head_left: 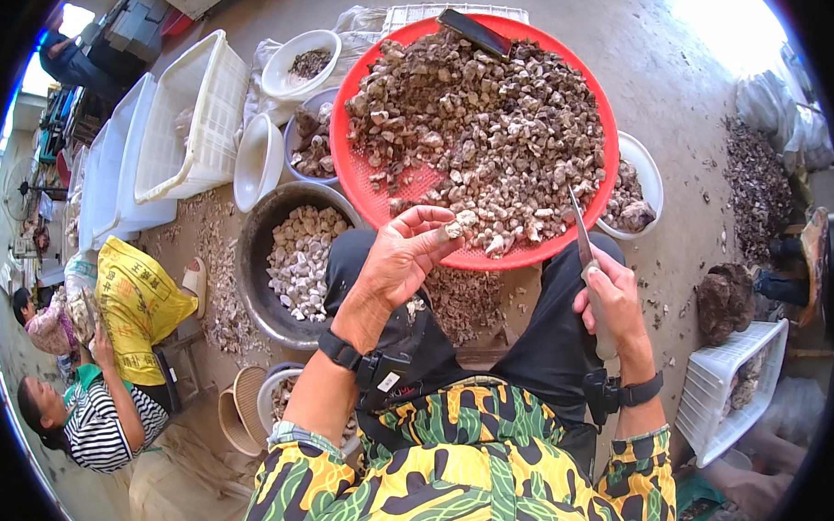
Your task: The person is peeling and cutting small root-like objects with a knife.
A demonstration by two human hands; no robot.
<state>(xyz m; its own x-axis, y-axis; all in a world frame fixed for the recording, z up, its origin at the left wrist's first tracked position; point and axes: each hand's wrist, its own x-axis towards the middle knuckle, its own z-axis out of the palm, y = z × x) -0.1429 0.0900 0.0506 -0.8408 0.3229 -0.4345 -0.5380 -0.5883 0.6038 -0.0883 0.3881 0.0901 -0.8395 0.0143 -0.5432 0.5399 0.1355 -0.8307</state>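
Observation:
My left hand pinches a small lumpy whitish piece between thumb and fingertips, over the near rim of a big round red tray. Brown and whitish lumps of the same sort, perhaps mushrooms or tubers, are heaped in the tray. A knife is gripped by its pale handle in my right hand, its blade pointing up and away, apart from the piece. To the left, a dark basin holds many paler, cleaner-looking pieces.
A black phone lies on the tray's far edge. White bowls and a white crate stand left; another crate stands right. Dark scraps cover the floor between my legs. A person in stripes sits at the left beside a yellow sack.

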